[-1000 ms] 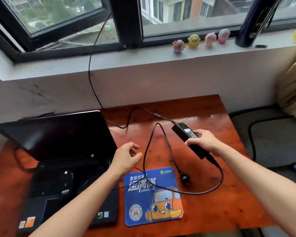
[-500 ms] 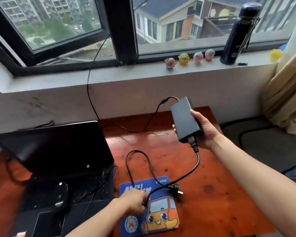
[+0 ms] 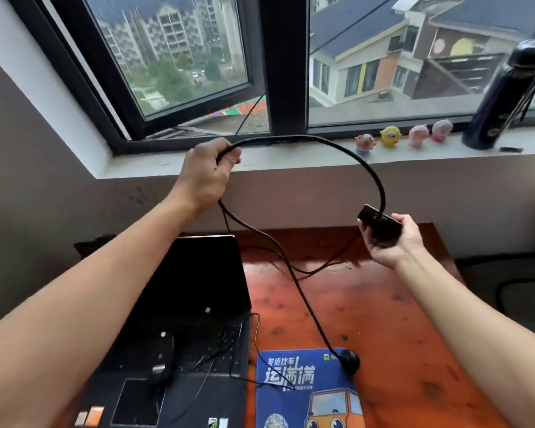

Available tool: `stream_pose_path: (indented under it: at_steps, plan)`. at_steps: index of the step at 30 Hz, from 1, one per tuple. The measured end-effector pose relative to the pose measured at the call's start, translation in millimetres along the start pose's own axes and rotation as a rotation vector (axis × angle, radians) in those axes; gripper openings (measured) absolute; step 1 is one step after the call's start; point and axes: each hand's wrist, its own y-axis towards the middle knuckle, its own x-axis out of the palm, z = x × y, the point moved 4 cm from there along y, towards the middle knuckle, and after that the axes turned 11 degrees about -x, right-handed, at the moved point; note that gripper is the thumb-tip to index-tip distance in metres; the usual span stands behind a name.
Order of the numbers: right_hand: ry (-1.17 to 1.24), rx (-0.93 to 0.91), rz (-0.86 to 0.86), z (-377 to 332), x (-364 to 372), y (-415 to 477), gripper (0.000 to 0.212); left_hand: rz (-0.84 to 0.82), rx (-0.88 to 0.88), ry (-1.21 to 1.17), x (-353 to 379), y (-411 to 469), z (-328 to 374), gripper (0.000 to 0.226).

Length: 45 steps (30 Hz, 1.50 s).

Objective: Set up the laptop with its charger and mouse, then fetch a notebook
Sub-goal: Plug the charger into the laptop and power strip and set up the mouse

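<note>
Your left hand (image 3: 205,176) is raised in front of the windowsill (image 3: 291,162), its fingers (image 3: 229,154) closed around the black charger cable (image 3: 346,152). From there the cable arcs over to the charger brick (image 3: 380,228), which your right hand (image 3: 393,239) grips with fingers wrapped round it above the counter (image 3: 383,304). Below your left hand the cable drops to its plug (image 3: 349,360), lying on the blue mouse pad (image 3: 309,390). The laptop (image 3: 183,319) sits open at the counter's left (its screen dark), with the mouse (image 3: 162,355) resting on the keyboard.
</note>
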Motion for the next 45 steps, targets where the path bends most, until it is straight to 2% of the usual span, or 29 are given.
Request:
stream_pose_path:
  at_steps: [2, 5, 7, 10, 14, 17, 20, 26, 32, 35, 38, 40, 42, 45]
  plan:
    - [0.018, -0.043, 0.021, -4, 20, 5, 0.028, 0.084, 0.02, -0.029, -27, 25, 10, 0.024]
    - [0.086, -0.133, 0.054, -9, 49, 13, 0.031, 0.131, -0.154, -0.226, -60, 60, -4, 0.027]
    - [0.12, -0.184, 0.055, -4, 62, 18, 0.032, 0.021, -0.306, -0.325, -70, 76, -29, 0.025]
    - [0.138, -0.193, 0.07, 19, 73, 25, 0.029, -0.195, -0.465, -0.33, -73, 80, -76, 0.027]
    - [0.026, -0.08, 0.106, 82, 84, 44, 0.014, -0.283, -0.591, -0.342, -91, 90, -143, 0.024]
    - [-0.144, 0.002, 0.152, 133, 85, 61, 0.012, -0.286, -0.648, -0.409, -103, 94, -186, 0.015]
    - [-0.231, 0.067, 0.154, 187, 90, 85, 0.01, -0.284, -0.699, -0.488, -112, 96, -229, 0.016]
    - [-0.235, 0.174, 0.231, 266, 103, 129, 0.015, -0.235, -0.726, -0.692, -111, 102, -292, 0.009]
    - [-0.234, 0.212, 0.248, 315, 100, 158, 0.024, -0.241, -0.715, -0.681, -104, 111, -323, 0.009]
    - [-0.407, 0.262, 0.185, 328, 96, 170, 0.033, -0.253, -0.722, -0.646, -98, 114, -338, 0.01]
    - [-0.627, 0.422, 0.086, 331, 91, 171, 0.04, -0.246, -0.742, -0.679, -92, 117, -346, 0.01]
    - [-0.968, 0.496, 0.02, 329, 90, 171, 0.045, -0.255, -0.761, -0.714, -88, 121, -348, 0.006]
    - [-1.361, 0.486, -0.051, 325, 95, 169, 0.048, -0.291, -0.768, -0.736, -84, 123, -345, 0.004]
    - [-1.688, 0.428, -0.209, 319, 126, 163, 0.035, -0.304, -0.715, -0.676, -84, 128, -337, 0.019]
